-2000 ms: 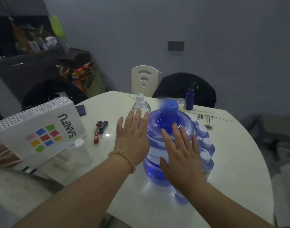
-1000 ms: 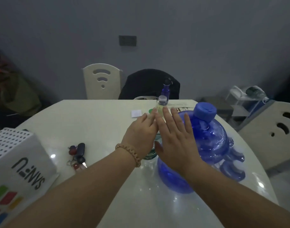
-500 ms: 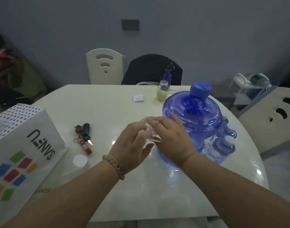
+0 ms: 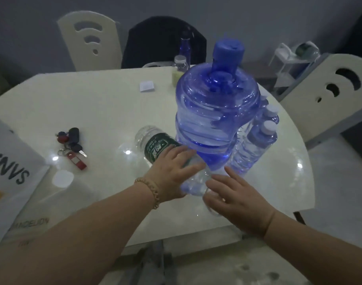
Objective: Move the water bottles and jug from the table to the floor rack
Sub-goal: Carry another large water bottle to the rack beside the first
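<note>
1. Green-labelled bottle now tipped on its side at frame centre, leaning against the blue jug; upright half a second ago.
2. Left hand wrapped over its body; right hand spread at its cap end.
3. Judged ready for lifting; other bottles remain right of jug on table.

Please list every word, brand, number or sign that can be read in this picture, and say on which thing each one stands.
"NVS", upside down and cut off by the frame edge: on the white box.
"ANDELION", faint, first letter unclear: low on the same box.
White characters on the green label of the lying bottle: too blurred to read.
Nothing readable on the blue jug.
</note>
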